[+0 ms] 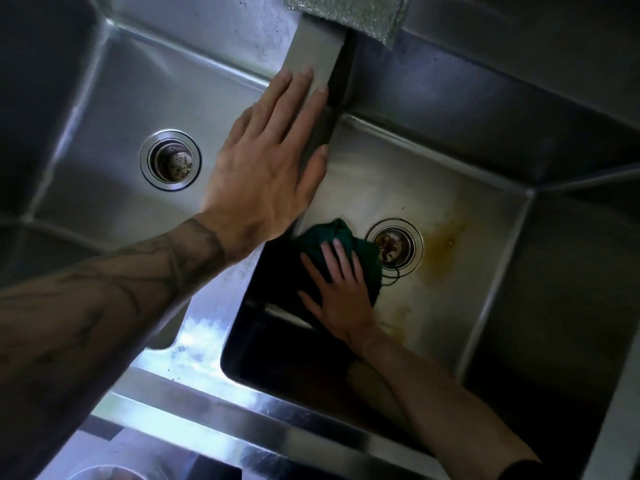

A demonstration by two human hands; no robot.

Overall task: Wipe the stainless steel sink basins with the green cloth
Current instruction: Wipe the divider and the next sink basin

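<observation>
I look straight down into a double stainless steel sink. My right hand (337, 292) lies flat, fingers spread, pressing the dark green cloth (329, 237) onto the floor of the right basin (485, 271), just left of its drain (394, 245). Yellow-brown stains mark the basin floor to the right of the drain. My left hand (266, 168) rests flat with fingers apart on the steel divider (311, 46) between the two basins and holds nothing. The left basin (114, 98) has its own drain (170, 160).
A grey scouring pad (360, 15) hangs over the back rim above the divider. The sink's shiny front rim (214, 403) runs along the bottom. A round steel rim (104, 474) shows at the bottom left edge.
</observation>
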